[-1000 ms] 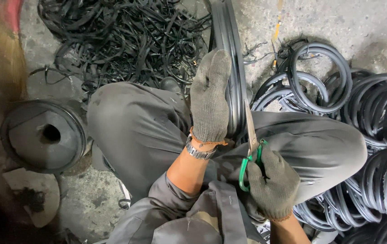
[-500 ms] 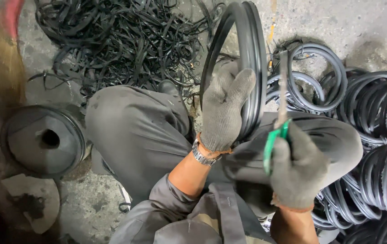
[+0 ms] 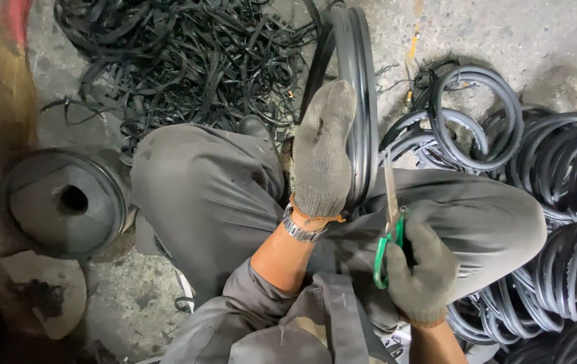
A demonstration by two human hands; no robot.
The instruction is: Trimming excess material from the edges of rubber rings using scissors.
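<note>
The gloved left hand is clamped on a large black rubber ring standing upright between the knees, while the gloved right hand grips green-handled scissors, blades together, pointing up just beside the ring; black rubber offcuts lie heaped beyond

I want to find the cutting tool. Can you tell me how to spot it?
Find the grey trouser knee on the right. Just left of it, the gloved right hand holds scissors pointing up beside the upright black rubber ring. Only they have bright green handles.
</note>
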